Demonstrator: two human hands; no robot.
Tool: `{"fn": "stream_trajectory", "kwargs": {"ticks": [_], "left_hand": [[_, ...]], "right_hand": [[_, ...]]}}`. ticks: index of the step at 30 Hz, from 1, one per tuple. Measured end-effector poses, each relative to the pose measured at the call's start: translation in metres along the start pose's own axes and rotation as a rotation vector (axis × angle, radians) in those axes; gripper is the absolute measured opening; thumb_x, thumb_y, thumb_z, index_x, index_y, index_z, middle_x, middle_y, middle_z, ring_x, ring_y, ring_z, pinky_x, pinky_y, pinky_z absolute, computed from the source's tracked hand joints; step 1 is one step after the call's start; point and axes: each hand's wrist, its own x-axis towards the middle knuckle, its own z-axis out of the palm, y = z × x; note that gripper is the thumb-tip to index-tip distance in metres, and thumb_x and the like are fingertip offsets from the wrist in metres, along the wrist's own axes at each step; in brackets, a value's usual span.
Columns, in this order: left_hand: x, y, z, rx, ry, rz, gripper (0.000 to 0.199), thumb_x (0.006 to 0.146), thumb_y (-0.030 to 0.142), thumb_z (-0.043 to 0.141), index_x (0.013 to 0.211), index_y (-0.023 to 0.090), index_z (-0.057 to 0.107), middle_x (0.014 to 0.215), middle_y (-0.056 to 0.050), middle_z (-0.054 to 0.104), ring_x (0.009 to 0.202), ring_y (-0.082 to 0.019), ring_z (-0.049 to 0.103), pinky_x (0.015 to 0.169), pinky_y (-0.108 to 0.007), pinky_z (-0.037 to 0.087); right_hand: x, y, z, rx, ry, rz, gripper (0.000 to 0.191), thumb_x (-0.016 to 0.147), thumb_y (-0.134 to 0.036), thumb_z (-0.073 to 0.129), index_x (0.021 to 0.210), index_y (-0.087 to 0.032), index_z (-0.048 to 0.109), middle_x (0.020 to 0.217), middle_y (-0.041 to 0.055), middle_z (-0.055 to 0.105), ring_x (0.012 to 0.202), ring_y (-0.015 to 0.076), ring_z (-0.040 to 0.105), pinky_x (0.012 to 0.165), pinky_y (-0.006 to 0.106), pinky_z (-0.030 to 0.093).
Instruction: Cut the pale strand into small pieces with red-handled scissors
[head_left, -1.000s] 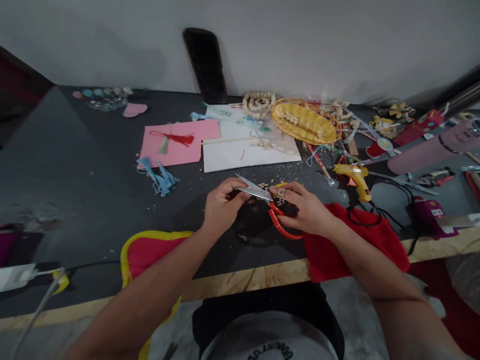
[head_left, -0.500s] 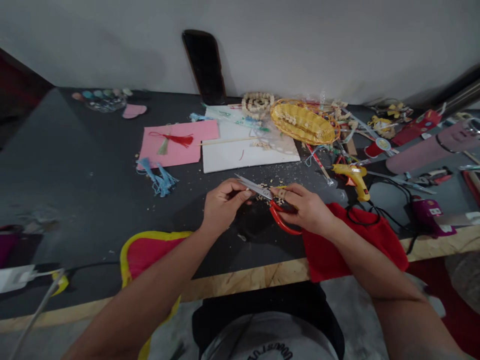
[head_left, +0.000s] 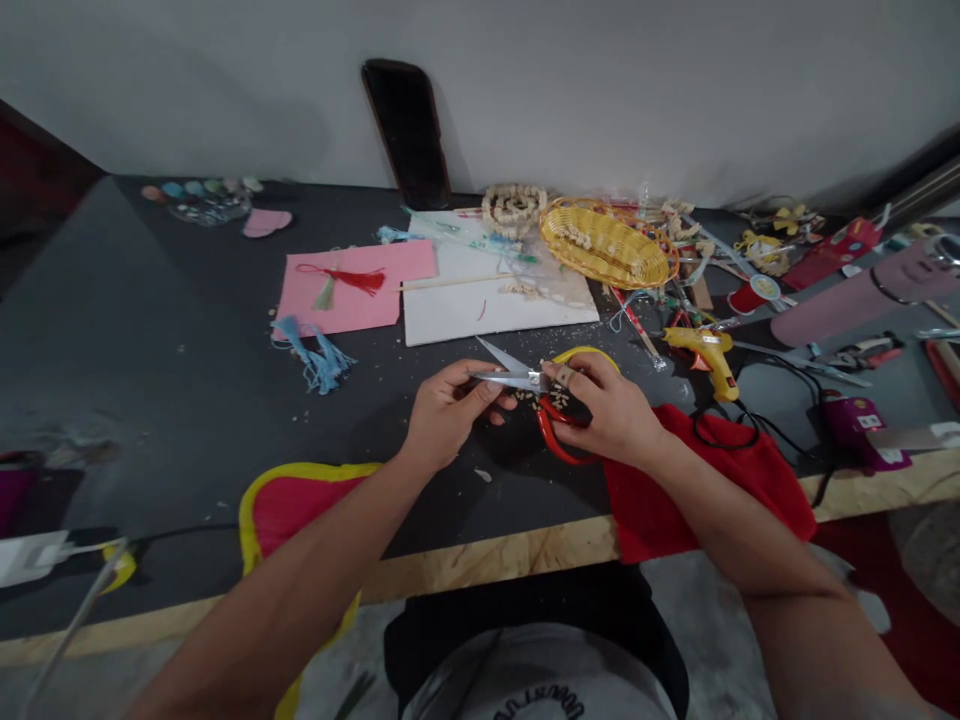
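Centre of frame: right hand closed around the handles of a pair of scissors, one loop red, one yellow; blades parted, pointing left. Left hand just left of them, thumb and fingers drawn in close at the blades; whether that grip is fully shut or pinching something small, cannot tell. Small pale pieces scattered beneath the scissors on the dark tabletop. Above the hands, a white board with a thin stick across it. Left of the board, pink paper bearing a red tassel and a pale green one; blue tassels by the paper's lower left corner. Upper centre: dark phone leaning on the wall, coiled string of pale beads right of it, then a yellow woven basket with a few pale pieces inside. Right side: yellow glue gun, red thread spool, pink bottle lying tilted in view. Red cloth under the right forearm, over the tabletop's near edge; yellow-edged pink cloth at lower left, partly behind the left forearm.
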Motion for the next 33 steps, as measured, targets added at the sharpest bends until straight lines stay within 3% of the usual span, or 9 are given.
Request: {"fn": "stream_trajectory", "kwargs": {"ticks": [9, 18, 25, 33], "left_hand": [[0.0033, 0.0035, 0.002, -0.035, 0.019, -0.054, 0.024, 0.07, 0.035, 0.076, 0.08, 0.016, 0.064, 0.074, -0.002, 0.068, 0.058, -0.013, 0.067, 0.041, -0.018, 0.05], [0.0007, 0.0032, 0.0023, -0.024, 0.015, -0.085, 0.029, 0.069, 0.039, 0.078, 0.079, 0.015, 0.064, 0.08, -0.005, 0.07, 0.059, -0.014, 0.068, 0.039, -0.017, 0.049], [-0.002, 0.0045, 0.0038, -0.045, -0.053, -0.123, 0.031, 0.072, 0.043, 0.075, 0.084, 0.016, 0.065, 0.079, -0.003, 0.069, 0.061, -0.014, 0.069, 0.041, -0.018, 0.05], [0.0001, 0.0021, 0.0008, -0.065, -0.086, -0.158, 0.032, 0.074, 0.043, 0.074, 0.087, 0.017, 0.06, 0.077, -0.002, 0.069, 0.055, -0.013, 0.068, 0.038, -0.018, 0.048]], "right_hand": [[0.0, -0.0073, 0.0041, -0.042, 0.055, 0.109, 0.052, 0.083, -0.033, 0.062, 0.133, -0.027, 0.052, 0.117, 0.01, 0.057, 0.105, 0.0247, 0.059, 0.082, 0.037, 0.058], [0.0002, -0.0028, 0.006, -0.045, 0.037, 0.063, 0.049, 0.087, -0.029, 0.058, 0.135, -0.028, 0.051, 0.116, 0.0097, 0.058, 0.102, 0.0227, 0.061, 0.081, 0.035, 0.059], [0.0012, -0.0025, -0.0016, 0.113, 0.074, 0.087, 0.054, 0.084, -0.031, 0.059, 0.136, -0.028, 0.047, 0.121, 0.0096, 0.055, 0.111, 0.0233, 0.058, 0.089, 0.036, 0.056], [0.0017, -0.0006, -0.0009, -0.013, 0.057, -0.024, 0.052, 0.084, -0.033, 0.059, 0.134, -0.022, 0.051, 0.116, 0.0119, 0.057, 0.105, 0.0244, 0.06, 0.086, 0.039, 0.056]]}}
